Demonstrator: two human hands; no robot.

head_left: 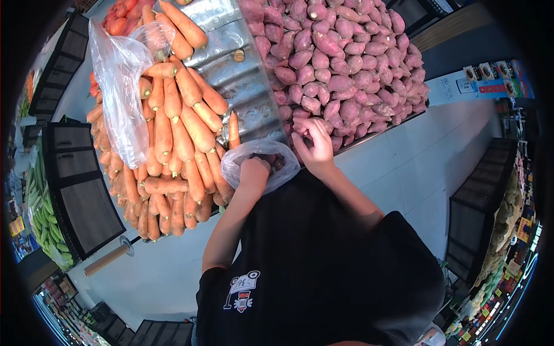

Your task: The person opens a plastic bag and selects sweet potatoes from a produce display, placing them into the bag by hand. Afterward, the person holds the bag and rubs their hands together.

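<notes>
My left hand [254,173] reaches down into a clear plastic bag [281,183], and its fingers are hidden inside. Dark reddish-purple items, which look like sweet potatoes, show within the bag's mouth. The bag sits at the near edge of the display, between the carrots [183,138] and the purple sweet potatoes [340,69]. My right hand [315,145] is just right of the bag, beside the near corner of the sweet potato pile. Its thumb and fingers are apart and loosely bent, and nothing shows in them.
A ridged metal divider [245,86] separates the piles, with a lone carrot [234,130] on its near end. Another crumpled plastic bag [118,86] lies over the carrots. Tomatoes [118,24] lie at the back left. A cardboard roll [107,259] projects below the carrots; cucumbers [46,213] are far left.
</notes>
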